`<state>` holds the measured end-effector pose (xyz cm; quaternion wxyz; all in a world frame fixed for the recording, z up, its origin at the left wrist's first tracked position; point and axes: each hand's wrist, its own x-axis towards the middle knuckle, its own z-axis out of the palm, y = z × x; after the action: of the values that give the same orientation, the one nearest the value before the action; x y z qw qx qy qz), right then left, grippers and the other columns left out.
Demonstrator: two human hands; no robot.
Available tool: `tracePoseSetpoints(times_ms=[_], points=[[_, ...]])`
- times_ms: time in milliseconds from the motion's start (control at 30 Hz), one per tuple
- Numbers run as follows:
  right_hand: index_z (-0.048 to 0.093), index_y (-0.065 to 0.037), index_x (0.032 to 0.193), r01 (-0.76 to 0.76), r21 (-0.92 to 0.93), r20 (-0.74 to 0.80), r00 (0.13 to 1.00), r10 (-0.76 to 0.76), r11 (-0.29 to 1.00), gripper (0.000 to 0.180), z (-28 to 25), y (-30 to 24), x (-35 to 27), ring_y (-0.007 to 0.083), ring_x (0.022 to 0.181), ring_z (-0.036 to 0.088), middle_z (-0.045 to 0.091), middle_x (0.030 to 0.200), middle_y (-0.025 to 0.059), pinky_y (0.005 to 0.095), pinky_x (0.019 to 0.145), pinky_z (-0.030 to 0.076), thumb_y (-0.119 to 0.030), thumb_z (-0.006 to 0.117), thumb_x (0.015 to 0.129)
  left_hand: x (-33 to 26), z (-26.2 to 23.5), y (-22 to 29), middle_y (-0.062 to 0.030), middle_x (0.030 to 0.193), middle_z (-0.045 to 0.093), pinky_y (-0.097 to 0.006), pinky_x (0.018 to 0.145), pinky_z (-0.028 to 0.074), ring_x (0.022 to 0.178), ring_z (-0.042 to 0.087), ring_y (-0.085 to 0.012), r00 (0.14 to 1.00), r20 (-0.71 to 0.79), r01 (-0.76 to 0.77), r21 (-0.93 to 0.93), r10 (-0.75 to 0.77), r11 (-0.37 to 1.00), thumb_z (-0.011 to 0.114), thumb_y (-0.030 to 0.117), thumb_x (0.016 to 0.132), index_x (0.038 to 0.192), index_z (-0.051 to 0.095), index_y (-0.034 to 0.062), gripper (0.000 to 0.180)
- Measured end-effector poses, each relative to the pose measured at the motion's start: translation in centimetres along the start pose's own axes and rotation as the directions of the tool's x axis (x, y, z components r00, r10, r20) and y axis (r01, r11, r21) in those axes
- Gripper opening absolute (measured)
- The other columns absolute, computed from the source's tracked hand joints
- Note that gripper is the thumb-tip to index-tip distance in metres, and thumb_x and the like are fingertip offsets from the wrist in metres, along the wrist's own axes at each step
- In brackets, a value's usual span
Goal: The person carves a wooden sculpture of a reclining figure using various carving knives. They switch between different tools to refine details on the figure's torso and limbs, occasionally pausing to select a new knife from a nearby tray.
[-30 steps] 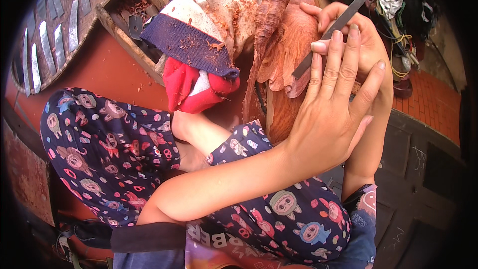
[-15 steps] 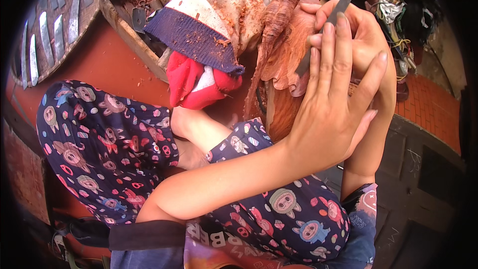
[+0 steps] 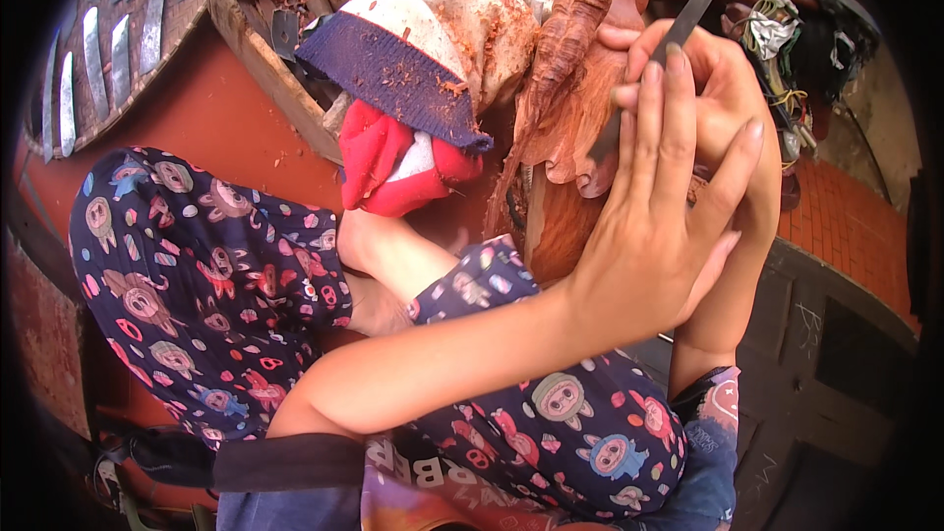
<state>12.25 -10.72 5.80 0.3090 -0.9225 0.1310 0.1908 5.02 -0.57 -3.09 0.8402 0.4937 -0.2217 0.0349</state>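
Head view, hands [image 3: 678,187] steadying metal file [image 3: 678,29], wood carving [image 3: 575,88]

The metal file [image 3: 678,34] has swung steeper and higher against the wooden carving [image 3: 570,128], both hands following.

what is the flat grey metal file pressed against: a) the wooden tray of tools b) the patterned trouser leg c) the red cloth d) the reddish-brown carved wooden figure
d: the flat grey metal file lies across the reddish-brown carved wooden figure, with the left hand flat over it and the right hand gripping behind.
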Motion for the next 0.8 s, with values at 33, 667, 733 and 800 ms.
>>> tracePoseSetpoints(times_ms=[33,667,733,800], points=[[0.067,0.001,0.104,0.023,-0.031,-0.033,0.999,-0.024,0.999,0.021,-0.1,-0.1,0.3,0.0093,0.089,0.064,0.068,0.092,0.0026,0.0293,0.079,0.055,-0.005,0.077,0.087,0.6,0.3,-0.6,-0.0457,0.156,0.012,-0.068,0.117,0.021,0.146,0.012,-0.0642,0.999,-0.028,-0.027,0.006,0.027,1.000,0.070,0.016,0.084,0.157,0.032,0.0051,0.083],[0.063,-0.002,0.093,0.172,0.321,-0.167,0.978,-0.123,0.931,0.011,-0.1,0.4,-1.3,0.0226,0.111,0.067,0.056,0.084,0.0007,0.0408,0.107,0.051,0.006,0.069,0.089,1.2,-0.3,0.1,-0.0432,0.158,0.016,-0.067,0.116,0.023,0.147,0.017,-0.0609,0.985,0.128,-0.131,0.093,0.119,0.987,0.067,0.028,0.086,0.153,0.039,0.0033,0.076],[0.063,-0.003,0.093,0.235,0.387,-0.176,0.968,-0.179,0.892,0.014,-0.2,1.0,-1.9,0.0219,0.109,0.068,0.053,0.088,0.0004,0.0392,0.106,0.054,0.009,0.068,0.088,0.5,-0.2,1.1,-0.0393,0.160,0.018,-0.068,0.116,0.024,0.148,0.018,-0.0589,0.978,0.182,-0.123,0.092,0.105,0.988,0.065,0.028,0.087,0.152,0.040,0.0039,0.074],[0.064,-0.003,0.095,0.191,0.389,-0.141,0.979,-0.146,0.901,0.019,-0.4,1.8,-1.7,0.0190,0.111,0.067,0.063,0.092,0.0022,0.0323,0.094,0.055,0.003,0.077,0.083,-0.1,-0.4,1.8,-0.0366,0.162,0.018,-0.069,0.115,0.023,0.148,0.018,-0.0581,0.967,0.240,-0.118,0.118,0.087,0.986,0.064,0.029,0.088,0.152,0.040,0.0043,0.072]])
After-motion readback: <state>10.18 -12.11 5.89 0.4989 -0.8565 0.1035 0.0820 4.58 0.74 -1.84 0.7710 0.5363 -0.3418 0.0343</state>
